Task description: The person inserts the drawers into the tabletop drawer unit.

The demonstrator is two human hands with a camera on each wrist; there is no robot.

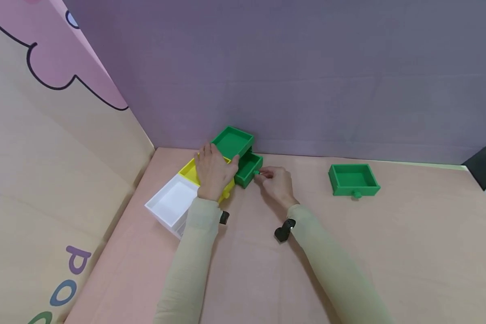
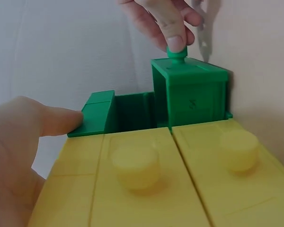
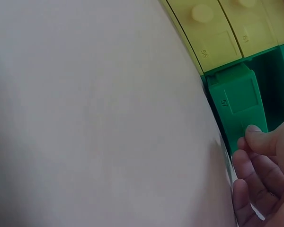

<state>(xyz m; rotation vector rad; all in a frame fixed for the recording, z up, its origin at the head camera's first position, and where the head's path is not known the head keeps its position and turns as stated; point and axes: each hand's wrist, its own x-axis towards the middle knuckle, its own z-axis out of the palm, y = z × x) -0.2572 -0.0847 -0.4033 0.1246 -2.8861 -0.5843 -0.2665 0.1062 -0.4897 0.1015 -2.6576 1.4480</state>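
Note:
A small green drawer sticks partly out of the lower slot of a green cabinet. My right hand pinches its round knob between thumb and fingers. Above the drawer, the cabinet's upper slot stands open and dark. Spread over the joined yellow cabinet and the green one, my left hand rests with its fingers on top. Its straight thumb presses on the green cabinet's front edge. Both yellow drawers, with round knobs, sit flush in the left wrist view.
A white cabinet joins the yellow one at the near left. To the right, a loose green drawer lies on the pink tabletop, knob toward me. A grey-purple wall stands close behind the cabinets, and a printed wall is at left.

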